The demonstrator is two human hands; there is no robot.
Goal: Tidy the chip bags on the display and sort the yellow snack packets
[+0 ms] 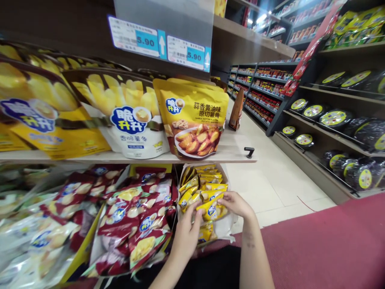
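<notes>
Both hands are over a white box (pixel 227 226) filled with small yellow snack packets. One yellow packet (pixel 212 208) with a blue logo lies between them. My right hand (pixel 237 204) pinches its upper right corner between thumb and fingers. My left hand (pixel 188 228) is at the packet's left end, thumb and fingertips closed against its edge. More yellow packets (pixel 210 178) stand in rows behind it in the box, and another (pixel 205 233) lies nearer the front, partly behind my left hand.
A shelf edge (pixel 132 159) with large snack pouches runs above the box. Dark red packets (pixel 135 220) fill a box on the left. A red floor covering (pixel 325 245) and shelves of black round packages (pixel 335 117) are at right.
</notes>
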